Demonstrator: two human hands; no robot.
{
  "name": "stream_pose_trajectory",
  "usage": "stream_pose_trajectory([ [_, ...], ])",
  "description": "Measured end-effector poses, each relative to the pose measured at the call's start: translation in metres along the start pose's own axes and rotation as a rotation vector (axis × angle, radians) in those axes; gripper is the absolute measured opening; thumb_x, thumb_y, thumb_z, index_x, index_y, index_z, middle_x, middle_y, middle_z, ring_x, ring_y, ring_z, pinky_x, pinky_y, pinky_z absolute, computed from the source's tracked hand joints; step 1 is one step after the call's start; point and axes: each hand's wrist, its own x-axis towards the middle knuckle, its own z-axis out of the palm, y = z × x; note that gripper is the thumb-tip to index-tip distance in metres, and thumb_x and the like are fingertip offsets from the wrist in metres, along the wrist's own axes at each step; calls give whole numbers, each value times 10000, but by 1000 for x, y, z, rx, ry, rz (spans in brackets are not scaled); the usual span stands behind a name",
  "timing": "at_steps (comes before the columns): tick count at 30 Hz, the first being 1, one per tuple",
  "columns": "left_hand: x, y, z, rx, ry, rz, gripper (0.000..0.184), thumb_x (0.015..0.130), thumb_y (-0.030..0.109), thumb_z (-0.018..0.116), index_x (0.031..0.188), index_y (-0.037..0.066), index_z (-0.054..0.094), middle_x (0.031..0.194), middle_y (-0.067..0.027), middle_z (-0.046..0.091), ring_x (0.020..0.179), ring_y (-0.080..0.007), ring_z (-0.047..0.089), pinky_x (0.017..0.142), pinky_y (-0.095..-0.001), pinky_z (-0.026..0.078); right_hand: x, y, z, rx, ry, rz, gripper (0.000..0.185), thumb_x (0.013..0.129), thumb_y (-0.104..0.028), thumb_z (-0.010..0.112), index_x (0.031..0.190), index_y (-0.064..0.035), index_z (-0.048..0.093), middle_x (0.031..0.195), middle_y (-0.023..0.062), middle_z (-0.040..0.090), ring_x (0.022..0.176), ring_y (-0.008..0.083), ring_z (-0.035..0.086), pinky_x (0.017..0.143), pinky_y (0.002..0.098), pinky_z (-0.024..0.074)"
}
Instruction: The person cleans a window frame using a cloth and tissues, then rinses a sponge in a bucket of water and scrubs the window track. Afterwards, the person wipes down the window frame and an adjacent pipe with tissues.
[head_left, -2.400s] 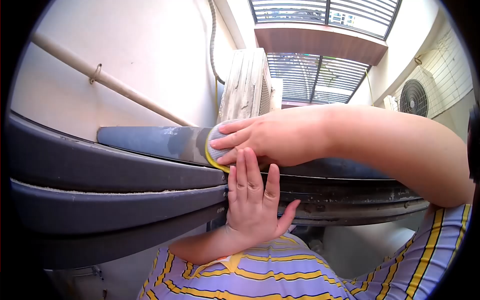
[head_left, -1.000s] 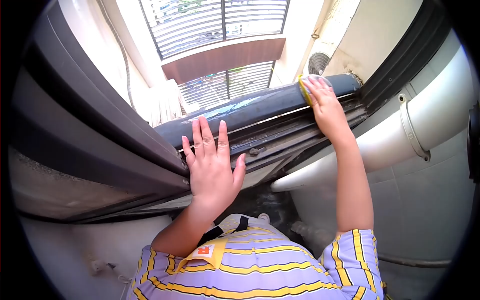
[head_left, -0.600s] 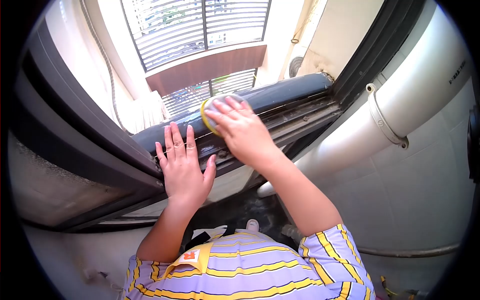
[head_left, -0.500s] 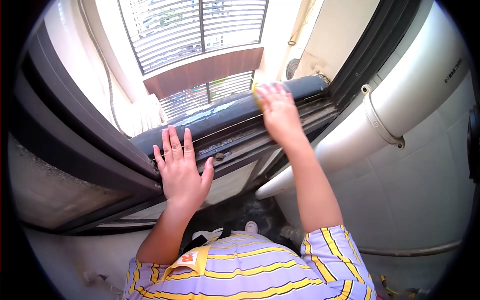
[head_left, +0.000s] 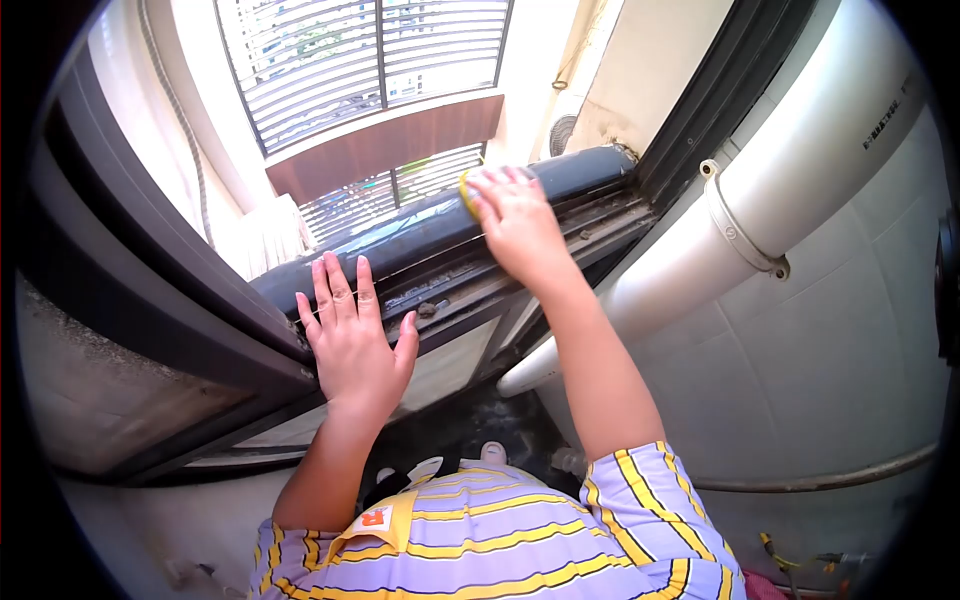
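My right hand (head_left: 515, 220) is curled over a yellow cloth or sponge (head_left: 467, 192), pressing it onto the dark outer window sill (head_left: 590, 172). Only the yellow edge shows past the fingers, so its exact kind is unclear. My left hand (head_left: 355, 340) lies flat with its fingers spread across the window frame's lower rail, fingertips at the sill's near side. Wet, shiny streaks mark the sill between the two hands. Dirt and a small dark clump (head_left: 428, 310) sit in the window track (head_left: 470, 285) beside my left thumb.
A thick white pipe (head_left: 690, 255) with a bracket (head_left: 735, 225) runs down the tiled wall at right. Dark sliding window frames (head_left: 170, 250) curve along the left. Outside are a slatted railing (head_left: 370, 60) and a hanging rope (head_left: 180, 110).
My right hand has slid a little to the left along the sill with the yellow cloth or sponge. My left hand stays flat on the frame. The whole view has shifted slightly.
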Motion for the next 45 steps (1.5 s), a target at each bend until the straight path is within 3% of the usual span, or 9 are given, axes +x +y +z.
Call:
stream_pose_trajectory([
  [6, -1, -1, 2, -28, 24, -12, 790, 958, 426, 650, 1587, 5, 423, 1686, -289, 273, 1584, -417, 238, 1257, -616, 151, 39, 194, -14, -360, 109, 432, 415, 1105, -319, 418, 1339, -65, 649, 1451, 189, 597, 1419, 384, 475, 1245, 467, 306],
  [11, -1, -4, 2, -40, 40, -10, 786, 959, 439, 649, 1582, 10, 436, 1682, -282, 291, 1582, -414, 248, 1258, -604, 163, 67, 173, -36, -431, -86, 672, 403, 1084, -316, 439, 1288, -105, 715, 1381, 135, 675, 1334, 335, 586, 1125, 445, 460],
  [13, -1, -5, 3, -41, 48, -8, 783, 964, 441, 646, 1582, 10, 435, 1685, -281, 286, 1585, -410, 244, 1262, -595, 161, 52, 154, -44, -304, 64, 644, 308, 1063, -239, 496, 1209, -169, 759, 1189, 161, 749, 1137, 339, 703, 992, 452, 539],
  [18, -4, -6, 7, -68, 78, -10, 844, 959, 420, 670, 1628, 21, 343, 1695, -278, 262, 1590, -411, 229, 1269, -582, 159, -4, 94, -54, -66, 253, 472, 246, 1046, -167, 554, 1212, -123, 730, 1062, 205, 746, 1013, 432, 703, 864, 484, 560],
  [25, -34, -24, 3, -663, 308, 395, 933, 903, 136, 741, 1667, 50, 213, 1689, -287, 252, 1552, -449, 301, 1252, -565, 232, -75, 35, -52, 166, 285, 231, 249, 1021, 8, 519, 1185, -40, 701, 1206, 181, 715, 1107, 366, 691, 971, 404, 535],
  [29, -70, -30, 0, -610, 236, 358, 968, 881, 48, 724, 1672, 68, 166, 1680, -304, 250, 1540, -454, 319, 1240, -570, 250, -93, -19, -39, 375, 279, 184, 269, 1024, 44, 507, 1187, -40, 705, 1168, 164, 727, 1084, 311, 712, 964, 356, 536],
  [30, -76, -32, 3, -587, 197, 302, 1004, 874, 29, 721, 1677, 81, 122, 1686, -313, 212, 1560, -460, 274, 1246, -580, 228, -94, -39, -36, 421, 264, 192, 264, 1048, 48, 485, 1203, -12, 689, 1148, 96, 744, 1036, 175, 684, 950, 278, 500],
  [35, -90, -42, 10, -706, 214, 269, 1047, 850, -87, 646, 1680, 81, 29, 1709, -326, 91, 1593, -485, 163, 1268, -569, 174, -80, -120, -7, 647, 164, -30, 298, 956, 93, 563, 1171, -42, 719, 1169, 162, 736, 1209, 336, 680, 1029, 393, 533],
  [45, -94, -45, 18, -779, 270, 294, 999, 799, -75, 538, 1672, 52, 69, 1693, -352, 109, 1582, -510, 172, 1273, -568, 171, -98, -172, 18, 343, -9, -455, 210, 866, -115, 693, 1065, -52, 722, 1148, 73, 714, 1168, 306, 645, 1070, 467, 491],
])
